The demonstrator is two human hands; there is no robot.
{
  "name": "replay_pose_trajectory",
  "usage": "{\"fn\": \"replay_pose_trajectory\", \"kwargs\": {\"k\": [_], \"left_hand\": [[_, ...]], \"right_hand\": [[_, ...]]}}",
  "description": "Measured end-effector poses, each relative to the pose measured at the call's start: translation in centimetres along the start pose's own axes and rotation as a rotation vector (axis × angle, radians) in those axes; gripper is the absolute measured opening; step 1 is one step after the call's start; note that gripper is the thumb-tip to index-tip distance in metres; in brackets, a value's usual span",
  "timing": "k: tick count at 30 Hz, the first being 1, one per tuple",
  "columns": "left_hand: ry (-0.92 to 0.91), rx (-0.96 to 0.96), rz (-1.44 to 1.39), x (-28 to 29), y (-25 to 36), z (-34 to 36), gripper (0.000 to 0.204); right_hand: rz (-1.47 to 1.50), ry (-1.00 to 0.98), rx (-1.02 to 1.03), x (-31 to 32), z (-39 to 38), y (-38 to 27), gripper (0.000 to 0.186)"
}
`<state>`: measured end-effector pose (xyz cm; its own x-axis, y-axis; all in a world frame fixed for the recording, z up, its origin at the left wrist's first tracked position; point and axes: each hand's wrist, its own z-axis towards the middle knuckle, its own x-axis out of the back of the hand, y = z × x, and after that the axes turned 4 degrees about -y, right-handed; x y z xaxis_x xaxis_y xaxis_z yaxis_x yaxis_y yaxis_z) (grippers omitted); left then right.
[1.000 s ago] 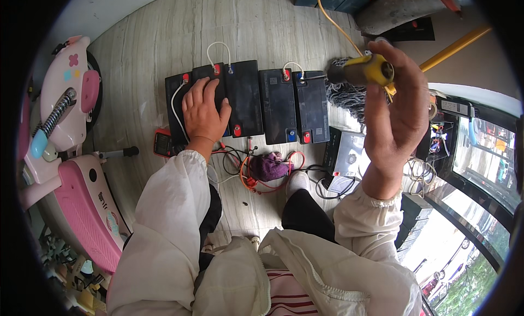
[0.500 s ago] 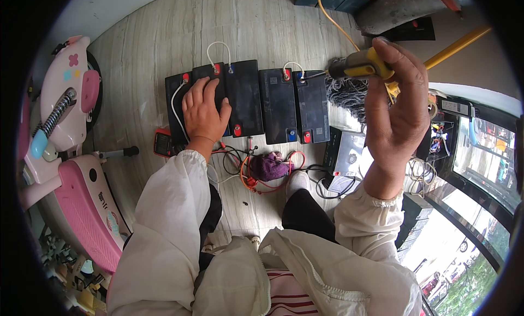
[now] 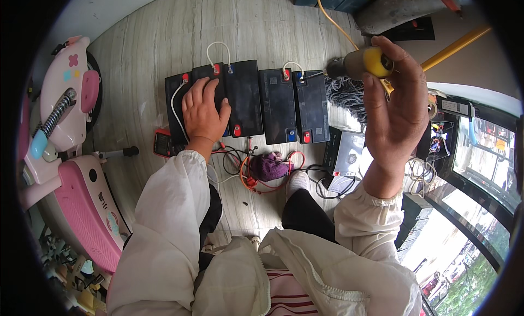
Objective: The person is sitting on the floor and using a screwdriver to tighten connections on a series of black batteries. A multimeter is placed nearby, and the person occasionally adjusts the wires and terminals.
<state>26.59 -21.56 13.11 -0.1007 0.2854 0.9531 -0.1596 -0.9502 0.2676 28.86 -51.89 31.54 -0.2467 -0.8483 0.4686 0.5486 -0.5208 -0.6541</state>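
Note:
Several black batteries point(image 3: 278, 105) lie side by side on the floor in front of me. My left hand point(image 3: 204, 111) rests flat on the ones at the left, fingers stretched out, holding nothing. Raised at the right, my right hand point(image 3: 401, 105) pinches the rounded end of a yellow and dark screwdriver point(image 3: 355, 65) between thumb and fingers. Its thin shaft points left to the blue-marked terminal point(image 3: 301, 78) on the rightmost battery; the tip is too small to make out. A white jumper cable point(image 3: 293, 64) arches from that terminal to the neighbouring battery's red one.
Near my feet lie a purple cloth point(image 3: 270, 167), tangled red and black leads point(image 3: 234, 155) and a red meter point(image 3: 162, 143). A grey mop head point(image 3: 346, 95) and a silver box point(image 3: 349, 152) sit at the right. A pink scooter point(image 3: 82, 201) stands left.
The screwdriver handle has turned in my right fingers, its yellow part now facing differently. My thumb and fingers have shifted slightly around it. My left hand has stayed put.

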Motion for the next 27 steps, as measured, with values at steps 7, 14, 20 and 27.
{"fn": "replay_pose_trajectory", "kwargs": {"k": [7, 14, 20, 27], "left_hand": [[0.001, 0.003, 0.005, 0.12, -0.06, -0.07, 0.052], [0.008, -0.002, -0.001, -0.03, -0.06, -0.03, 0.052], [0.004, 0.001, 0.003, 0.06, -0.14, -0.08, 0.052], [0.001, 0.003, 0.001, 0.06, -0.07, -0.03, 0.053]], "right_hand": [[-0.086, -0.012, 0.043, 0.14, 0.24, -0.25, 0.040], [-0.147, -0.047, 0.060, 0.50, 0.21, -0.16, 0.039], [-0.043, -0.060, 0.026, 0.39, 0.27, -0.52, 0.043], [-0.187, -0.054, 0.041, 0.74, -0.02, -0.42, 0.044]]}}
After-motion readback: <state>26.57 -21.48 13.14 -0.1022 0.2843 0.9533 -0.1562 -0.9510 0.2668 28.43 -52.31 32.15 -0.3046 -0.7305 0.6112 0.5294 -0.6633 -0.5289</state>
